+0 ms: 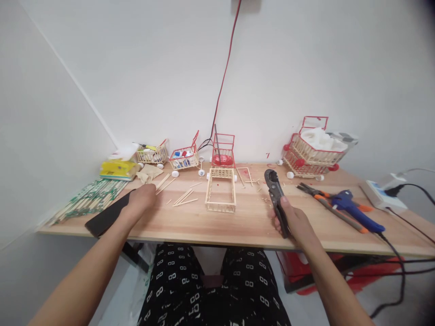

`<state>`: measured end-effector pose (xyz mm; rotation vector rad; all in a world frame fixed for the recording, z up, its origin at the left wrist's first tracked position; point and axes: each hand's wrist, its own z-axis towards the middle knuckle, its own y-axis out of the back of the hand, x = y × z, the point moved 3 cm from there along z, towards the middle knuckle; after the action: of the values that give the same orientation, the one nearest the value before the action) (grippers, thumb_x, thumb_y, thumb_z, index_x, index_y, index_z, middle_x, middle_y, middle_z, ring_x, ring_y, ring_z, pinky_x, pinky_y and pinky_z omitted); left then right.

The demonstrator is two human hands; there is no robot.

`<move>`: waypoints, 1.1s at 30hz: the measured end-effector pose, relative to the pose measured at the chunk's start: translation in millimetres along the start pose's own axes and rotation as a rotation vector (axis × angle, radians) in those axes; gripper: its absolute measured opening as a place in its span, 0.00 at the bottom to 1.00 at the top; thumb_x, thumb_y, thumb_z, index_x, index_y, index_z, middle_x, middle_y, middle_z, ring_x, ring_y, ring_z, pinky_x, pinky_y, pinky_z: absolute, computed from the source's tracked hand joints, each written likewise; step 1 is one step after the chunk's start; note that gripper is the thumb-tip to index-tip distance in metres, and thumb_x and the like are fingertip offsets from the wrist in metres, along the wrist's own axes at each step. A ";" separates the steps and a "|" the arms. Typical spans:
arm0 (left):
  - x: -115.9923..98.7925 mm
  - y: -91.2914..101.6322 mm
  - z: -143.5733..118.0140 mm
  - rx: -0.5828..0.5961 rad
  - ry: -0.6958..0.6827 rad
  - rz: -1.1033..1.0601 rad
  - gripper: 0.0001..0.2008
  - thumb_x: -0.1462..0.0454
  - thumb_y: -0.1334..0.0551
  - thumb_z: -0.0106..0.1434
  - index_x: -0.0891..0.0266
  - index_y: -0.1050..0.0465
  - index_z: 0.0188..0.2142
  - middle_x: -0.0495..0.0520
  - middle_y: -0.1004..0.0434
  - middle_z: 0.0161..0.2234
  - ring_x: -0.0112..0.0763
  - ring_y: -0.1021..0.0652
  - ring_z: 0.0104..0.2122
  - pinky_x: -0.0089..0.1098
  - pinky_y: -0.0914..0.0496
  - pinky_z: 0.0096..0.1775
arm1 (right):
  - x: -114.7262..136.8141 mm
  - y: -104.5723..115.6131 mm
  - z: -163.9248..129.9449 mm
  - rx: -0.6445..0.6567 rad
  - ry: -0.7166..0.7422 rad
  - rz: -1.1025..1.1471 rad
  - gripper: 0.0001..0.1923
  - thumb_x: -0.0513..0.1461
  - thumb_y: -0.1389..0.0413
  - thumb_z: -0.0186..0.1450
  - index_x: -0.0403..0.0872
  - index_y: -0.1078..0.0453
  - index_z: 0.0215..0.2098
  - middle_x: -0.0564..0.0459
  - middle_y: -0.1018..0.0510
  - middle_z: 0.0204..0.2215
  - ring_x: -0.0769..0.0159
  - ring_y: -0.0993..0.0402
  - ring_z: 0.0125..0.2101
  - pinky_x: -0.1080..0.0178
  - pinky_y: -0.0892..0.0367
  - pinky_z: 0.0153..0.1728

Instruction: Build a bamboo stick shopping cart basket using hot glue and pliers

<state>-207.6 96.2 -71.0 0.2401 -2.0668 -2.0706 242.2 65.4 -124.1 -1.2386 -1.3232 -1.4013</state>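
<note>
My right hand (292, 222) is closed around the handles of a dark pliers-like hand tool (276, 197), its notched head pointing away from me. On the left, my left hand (144, 199) rests low over the table, touching or very near the ends of thin wooden sticks (164, 184). Its fingers are mostly hidden behind the back of the hand. Beneath that wrist lies a long black flat object (108, 215). Between the hands stands an open rectangular frame of wooden sticks (220, 209), with several loose short sticks (183, 198) to its left.
Small stick carts with red trim (185, 158) line the wall; a larger two-tier cart (306, 158) holds white material. At right lie orange-handled pliers (335, 210), a blue glue gun (356, 213) and a power strip (385, 197). Green-and-white wrapped sticks (88, 199) cover the left end.
</note>
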 end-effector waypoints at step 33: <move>-65.5 17.0 -38.6 -0.276 -0.295 -0.440 0.07 0.65 0.49 0.65 0.62 0.33 0.34 0.54 0.25 0.31 0.35 0.26 0.32 0.32 0.37 0.34 | -3.2 -0.6 1.3 -0.005 -0.027 0.029 0.34 0.64 0.53 0.61 0.43 0.30 0.28 0.53 0.30 0.14 0.69 0.35 0.13 0.68 0.39 0.13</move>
<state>-133.8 75.8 -56.3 0.3943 -1.9805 -2.7747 242.4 66.5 -127.4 -1.2786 -1.3161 -1.3728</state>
